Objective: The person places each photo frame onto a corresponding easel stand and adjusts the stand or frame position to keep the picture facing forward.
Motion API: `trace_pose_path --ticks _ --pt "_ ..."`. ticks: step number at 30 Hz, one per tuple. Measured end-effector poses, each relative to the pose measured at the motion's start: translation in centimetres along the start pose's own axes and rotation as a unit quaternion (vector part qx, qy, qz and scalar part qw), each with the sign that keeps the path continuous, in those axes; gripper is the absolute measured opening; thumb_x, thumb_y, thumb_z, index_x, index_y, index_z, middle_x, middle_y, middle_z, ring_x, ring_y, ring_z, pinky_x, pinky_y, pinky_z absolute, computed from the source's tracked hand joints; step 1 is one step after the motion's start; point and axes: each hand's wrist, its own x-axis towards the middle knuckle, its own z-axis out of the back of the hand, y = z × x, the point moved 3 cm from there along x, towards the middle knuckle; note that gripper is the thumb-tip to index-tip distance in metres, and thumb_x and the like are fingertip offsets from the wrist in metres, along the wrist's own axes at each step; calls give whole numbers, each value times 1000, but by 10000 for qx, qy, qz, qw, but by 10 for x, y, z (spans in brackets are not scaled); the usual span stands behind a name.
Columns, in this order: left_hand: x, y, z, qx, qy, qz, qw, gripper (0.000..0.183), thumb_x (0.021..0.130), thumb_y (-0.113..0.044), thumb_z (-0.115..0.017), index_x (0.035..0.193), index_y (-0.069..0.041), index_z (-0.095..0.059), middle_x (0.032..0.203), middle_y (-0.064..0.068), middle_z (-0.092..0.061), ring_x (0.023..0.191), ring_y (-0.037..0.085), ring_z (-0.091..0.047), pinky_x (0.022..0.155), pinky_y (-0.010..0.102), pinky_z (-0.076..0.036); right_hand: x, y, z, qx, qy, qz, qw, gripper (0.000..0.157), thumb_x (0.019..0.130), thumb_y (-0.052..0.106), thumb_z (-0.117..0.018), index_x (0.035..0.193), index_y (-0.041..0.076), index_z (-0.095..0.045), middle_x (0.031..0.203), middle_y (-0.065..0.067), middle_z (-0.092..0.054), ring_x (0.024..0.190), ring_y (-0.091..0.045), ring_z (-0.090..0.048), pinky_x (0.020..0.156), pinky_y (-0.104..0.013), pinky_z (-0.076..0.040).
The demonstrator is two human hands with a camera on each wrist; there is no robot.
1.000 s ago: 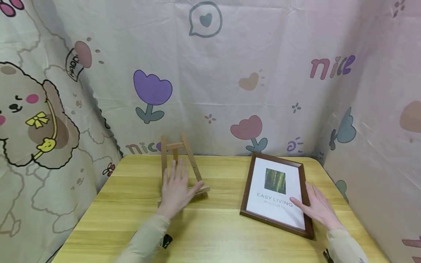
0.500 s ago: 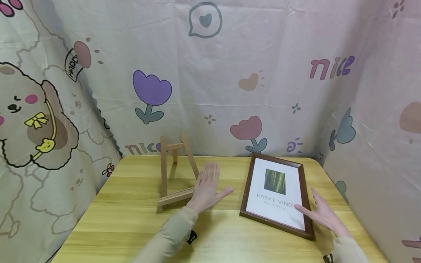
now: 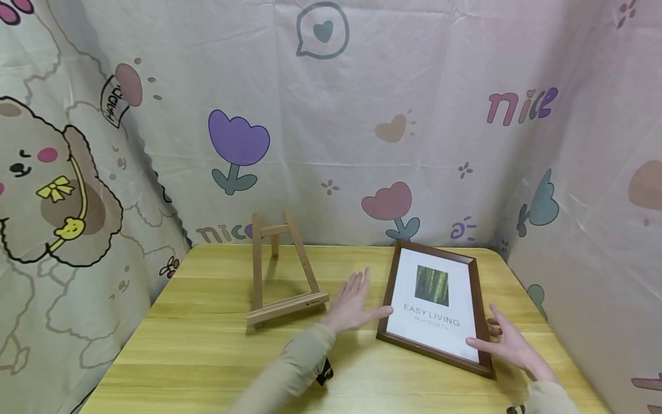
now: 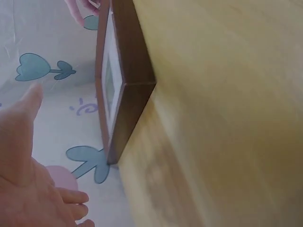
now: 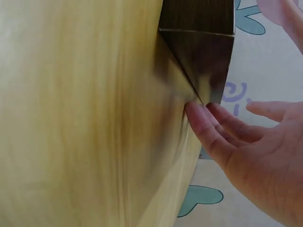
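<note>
A brown picture frame [image 3: 430, 347] lies on the table at the right, its white sheet printed with a green picture and "EASY LIVING". My left hand [image 3: 353, 306] hovers just left of it, fingers spread and thumb pointing at the frame's left edge; in the left wrist view that hand [image 4: 28, 175] is apart from the frame [image 4: 135, 94]. At the frame's right side is my right hand [image 3: 509, 345], thumb over the border. The right wrist view puts its fingertips [image 5: 199, 116] close by the frame's side [image 5: 201, 56]; contact is unclear. Left of both hands stands a small wooden easel [image 3: 287, 307].
The wooden tabletop [image 3: 196, 345] runs under everything. A patterned cloth [image 3: 331, 132] hangs behind the table and along both sides, close to the far edge. A dark strap piece [image 3: 324, 372] shows by the left sleeve.
My left hand has moved right, from in front of the easel to beside the picture frame. My right hand has shifted slightly toward me along the frame's right edge. Easel and frame stay put.
</note>
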Motion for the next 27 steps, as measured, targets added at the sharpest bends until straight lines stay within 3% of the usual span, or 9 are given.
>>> trace_pose_path --ticks 9,15,22,27 --pt "4 -2 -23 -382 527 98 9978 117 83 -72 -64 163 -12 -3 168 20 -17 156 37 -21 127 54 -21 0 -1 -6 371 302 -115 9988 122 85 38 -80 156 -11 8 147 -45 -33 129 -55 -44 104 -68 -42" --pt "5 2 -36 -626 757 200 9950 120 80 -70 -70 163 -14 -3 168 22 -16 155 41 -20 124 59 -23 -1 -1 -7 539 414 -101 9976 124 84 34 -82 155 -11 8 146 -46 -33 127 -52 -46 102 -66 -44" --pt "10 0 -45 -431 879 66 9952 122 80 -65 -74 163 -7 -6 167 23 -17 154 44 -20 122 62 -26 -5 -4 -9 730 580 196 9954 119 82 25 -84 154 -15 2 144 -43 -37 117 -38 -56 91 -37 -52" --pt "12 -3 -50 -377 810 -43 9960 124 77 -59 -80 162 -3 -9 164 23 -23 152 40 -25 120 59 -32 -6 -6 -12 874 740 275 9930 120 82 24 -84 154 -15 3 143 -41 -37 115 -35 -56 87 -31 -51"
